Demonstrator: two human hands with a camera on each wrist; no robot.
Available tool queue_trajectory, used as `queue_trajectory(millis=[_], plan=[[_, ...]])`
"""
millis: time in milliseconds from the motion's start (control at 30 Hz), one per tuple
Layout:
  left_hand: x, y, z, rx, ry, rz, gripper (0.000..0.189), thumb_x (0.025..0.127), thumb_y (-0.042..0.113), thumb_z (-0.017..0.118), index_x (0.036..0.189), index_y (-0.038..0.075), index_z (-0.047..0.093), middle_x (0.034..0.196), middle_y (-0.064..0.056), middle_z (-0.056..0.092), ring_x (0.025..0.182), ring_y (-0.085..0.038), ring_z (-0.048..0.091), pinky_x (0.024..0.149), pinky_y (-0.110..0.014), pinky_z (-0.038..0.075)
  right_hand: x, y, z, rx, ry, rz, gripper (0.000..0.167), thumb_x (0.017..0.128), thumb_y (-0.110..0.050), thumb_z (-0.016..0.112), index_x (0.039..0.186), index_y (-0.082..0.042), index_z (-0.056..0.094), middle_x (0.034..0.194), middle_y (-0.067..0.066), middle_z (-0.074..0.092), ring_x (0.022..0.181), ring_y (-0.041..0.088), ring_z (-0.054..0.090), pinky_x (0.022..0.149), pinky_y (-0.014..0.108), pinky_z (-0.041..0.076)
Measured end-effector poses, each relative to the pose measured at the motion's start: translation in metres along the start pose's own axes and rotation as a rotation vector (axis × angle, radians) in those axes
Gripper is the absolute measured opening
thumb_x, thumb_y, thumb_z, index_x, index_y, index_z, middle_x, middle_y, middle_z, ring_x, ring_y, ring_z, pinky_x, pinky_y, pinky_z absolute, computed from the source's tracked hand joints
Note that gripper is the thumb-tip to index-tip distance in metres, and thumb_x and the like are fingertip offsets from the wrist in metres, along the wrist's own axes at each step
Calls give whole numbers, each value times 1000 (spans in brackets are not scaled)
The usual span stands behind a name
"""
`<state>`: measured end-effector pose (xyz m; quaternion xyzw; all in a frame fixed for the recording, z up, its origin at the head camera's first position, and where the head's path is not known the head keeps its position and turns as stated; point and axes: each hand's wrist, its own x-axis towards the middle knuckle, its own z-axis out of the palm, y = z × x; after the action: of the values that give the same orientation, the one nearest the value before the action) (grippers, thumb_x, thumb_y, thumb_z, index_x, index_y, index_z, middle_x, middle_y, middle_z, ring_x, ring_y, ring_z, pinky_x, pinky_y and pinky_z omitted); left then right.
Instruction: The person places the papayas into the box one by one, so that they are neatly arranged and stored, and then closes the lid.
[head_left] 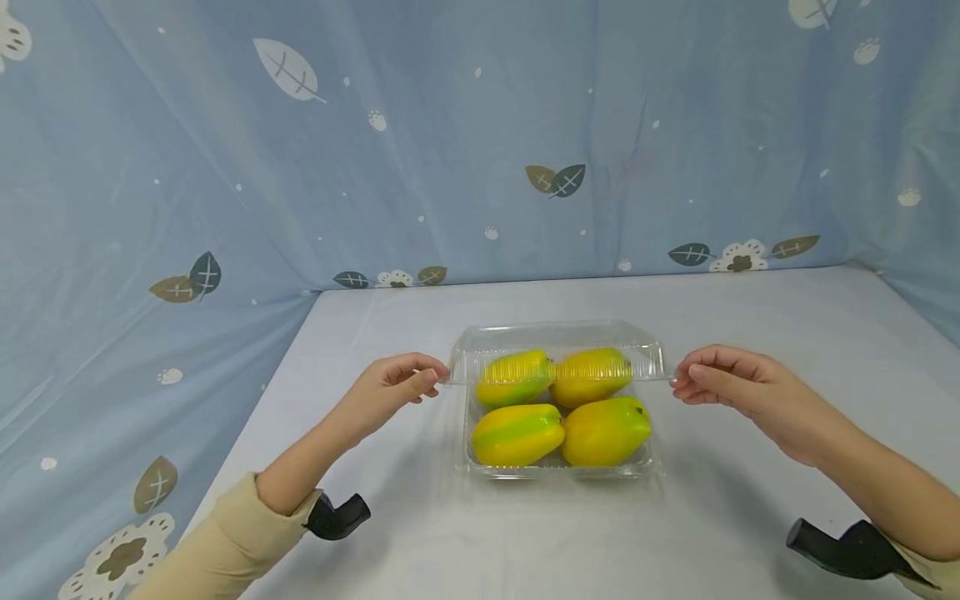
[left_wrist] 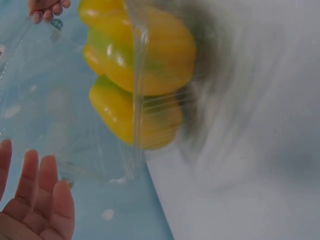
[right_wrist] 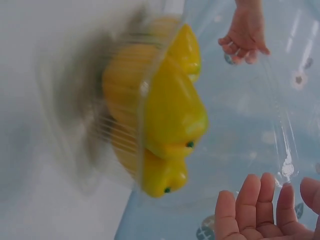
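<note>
A clear plastic clamshell box (head_left: 558, 472) holds several yellow-and-green, papaya-like fruits (head_left: 517, 434), set in two rows. Its hinged lid (head_left: 491, 337) is raised at the back, and its front edge crosses in front of the rear fruits in the head view. My left hand (head_left: 397, 383) pinches the lid's left corner between thumb and fingers. At the right corner, my right hand (head_left: 738, 392) pinches the lid's edge the same way. Both wrist views show the fruits through the box wall, with the left hand (left_wrist: 37, 205) and right hand (right_wrist: 265, 215) beside the lid.
A white-covered table (head_left: 555, 542) lies under the box. Behind it and along the left hangs a blue cloth (head_left: 465, 100) printed with leaves and flowers. Black straps show at the left wrist (head_left: 337, 517) and the right wrist (head_left: 847, 550).
</note>
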<state>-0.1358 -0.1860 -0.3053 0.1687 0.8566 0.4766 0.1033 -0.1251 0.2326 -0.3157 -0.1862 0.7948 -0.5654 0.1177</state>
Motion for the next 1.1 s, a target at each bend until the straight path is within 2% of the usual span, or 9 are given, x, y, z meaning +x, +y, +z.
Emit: queue_trajectory(millis=[133, 300, 400, 700, 1100], plan=[[-9, -2, 5, 46, 15, 12, 25, 92, 24, 53, 109, 7, 63, 105, -10, 63, 88, -19, 56, 77, -34, 47, -3, 6, 5, 1, -12, 29, 20, 97, -10, 40, 105, -10, 59, 97, -2, 64, 90, 12, 62, 79, 15, 46], [-18, -5, 11, 75, 27, 28, 20, 91, 25, 55, 107, 14, 63, 104, -4, 62, 85, -21, 55, 70, -32, 47, -6, 12, 11, 30, -31, 47, 20, 98, -11, 40, 104, -8, 59, 96, -2, 64, 90, 13, 62, 79, 16, 47], [-22, -6, 16, 88, 21, 32, 20, 91, 26, 56, 105, 15, 64, 104, -2, 63, 84, -18, 57, 70, -30, 48, -9, 14, 15, 44, -41, 80, 20, 98, -13, 41, 104, -6, 58, 96, -1, 64, 90, 14, 62, 80, 18, 48], [-31, -15, 28, 76, -2, 18, 20, 89, 22, 58, 104, 10, 64, 104, -9, 63, 82, -16, 58, 67, -26, 49, -13, 24, 26, 81, -103, 227, 19, 96, -20, 46, 103, -5, 57, 94, -2, 62, 90, 18, 62, 80, 24, 49], [-35, -31, 45, 25, -8, -38, 24, 86, 22, 63, 103, 6, 64, 102, -12, 63, 77, -11, 55, 63, -23, 47, -18, 40, 38, 96, -102, 255, 21, 94, -19, 50, 101, 0, 54, 88, -1, 57, 80, 14, 56, 74, 29, 50]])
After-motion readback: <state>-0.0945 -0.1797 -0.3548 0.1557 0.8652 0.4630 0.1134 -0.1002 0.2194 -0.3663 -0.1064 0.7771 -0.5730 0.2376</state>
